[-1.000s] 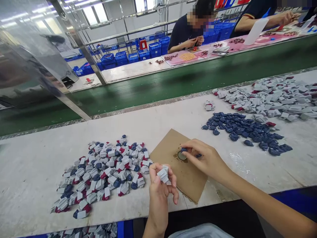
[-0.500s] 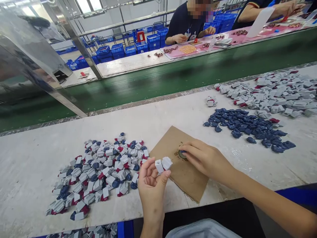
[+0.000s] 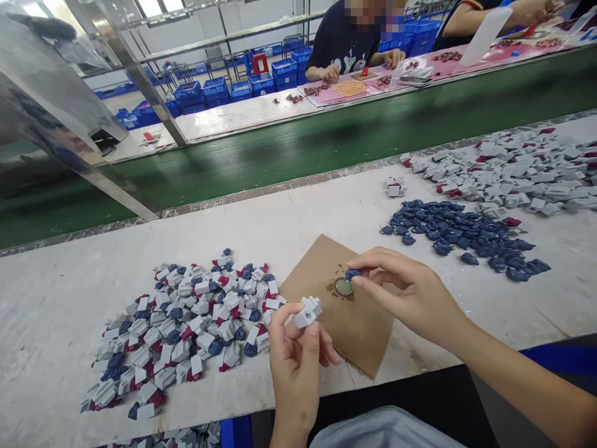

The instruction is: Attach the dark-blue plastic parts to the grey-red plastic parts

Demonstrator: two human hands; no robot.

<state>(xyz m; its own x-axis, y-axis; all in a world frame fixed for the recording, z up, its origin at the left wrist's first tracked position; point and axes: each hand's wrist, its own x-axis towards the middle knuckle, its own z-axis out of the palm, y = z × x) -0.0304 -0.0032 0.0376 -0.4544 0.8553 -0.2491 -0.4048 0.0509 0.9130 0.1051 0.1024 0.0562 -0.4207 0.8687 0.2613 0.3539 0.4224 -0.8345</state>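
Between the thumb and fingers of my left hand (image 3: 298,358) is a light grey plastic part (image 3: 308,312), blocky with a small hole in its near face. My right hand (image 3: 405,292) pinches a small dark blue plastic piece (image 3: 353,274) by its edge. That piece is just above a round shallow cap (image 3: 344,286) with a ridged rim and pale contents. The cap sits on a brown cardboard sheet (image 3: 321,261), with amber drops spotted around it.
Left lies a pile of joined grey, blue and maroon parts (image 3: 186,323). Right are dark blue pieces (image 3: 452,233) and grey-maroon parts (image 3: 522,171). A green conveyor belt (image 3: 280,155) runs beyond the table; across it a person (image 3: 345,43) works near a white bottle (image 3: 485,34).
My right hand has lifted the dark blue piece up from the cap, uncovering it. My left hand has turned the grey part, and its fingers have shifted.
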